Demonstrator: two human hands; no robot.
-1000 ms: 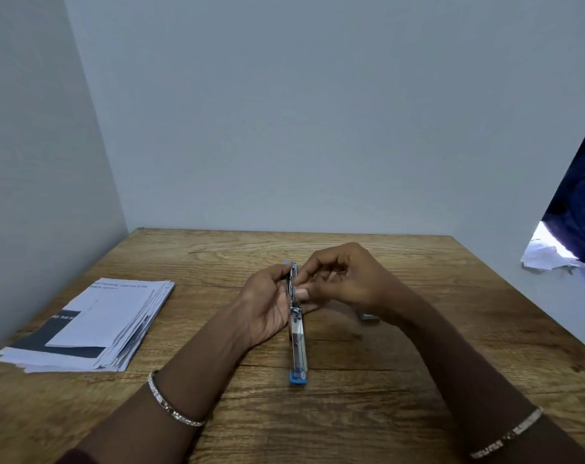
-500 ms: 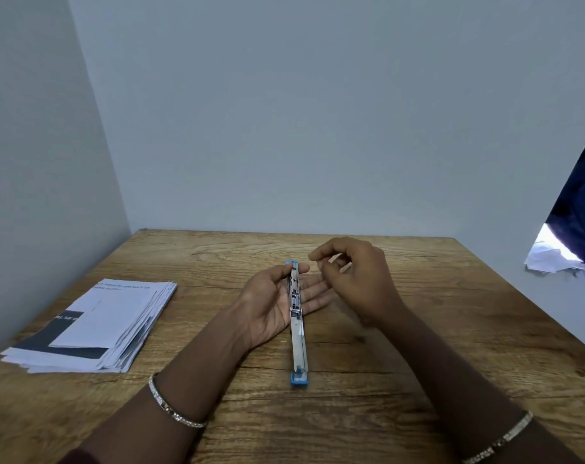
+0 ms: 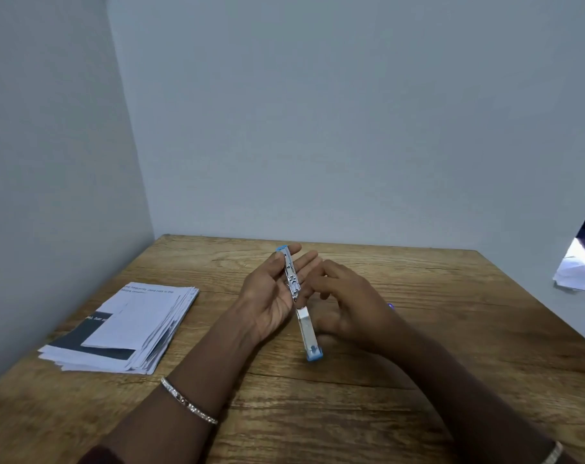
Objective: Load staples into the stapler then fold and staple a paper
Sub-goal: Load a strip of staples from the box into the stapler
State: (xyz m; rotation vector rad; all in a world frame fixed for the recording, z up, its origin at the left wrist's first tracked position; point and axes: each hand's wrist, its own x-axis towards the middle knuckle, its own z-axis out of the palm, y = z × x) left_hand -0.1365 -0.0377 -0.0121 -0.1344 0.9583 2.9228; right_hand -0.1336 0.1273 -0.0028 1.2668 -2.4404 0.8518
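The stapler (image 3: 293, 286) is held opened out into one long strip above the middle of the wooden worktop (image 3: 468, 296), tilted so that one blue-tipped end is raised toward the far wall (image 3: 317, 128) and the other blue-tipped end is lowered toward the person, close to the wood; whether that end touches the wood cannot be told. Its upper metal half is laid along the palm and straightened fingers of the left hand (image 3: 271, 296), whose thumb is pressed against the left side of the metal, so the stapler is clamped between thumb and fingers. The lower pale half is left projecting free below the hand. The right hand (image 3: 351, 309) is placed just beside the stapler on its right, back turned to the camera and fingers bent downward, one fingertip brought up next to the metal half; whether anything is pinched in those fingers cannot be told, since the palm side is hidden. A small purple object (image 3: 390, 306), too small to identify, is seen on the wood just behind the right hand. A fanned stack of printed paper (image 3: 127, 326) is laid flat on the left part of the worktop, well apart from both hands. A thin bracelet (image 3: 189, 401) is worn on the left wrist
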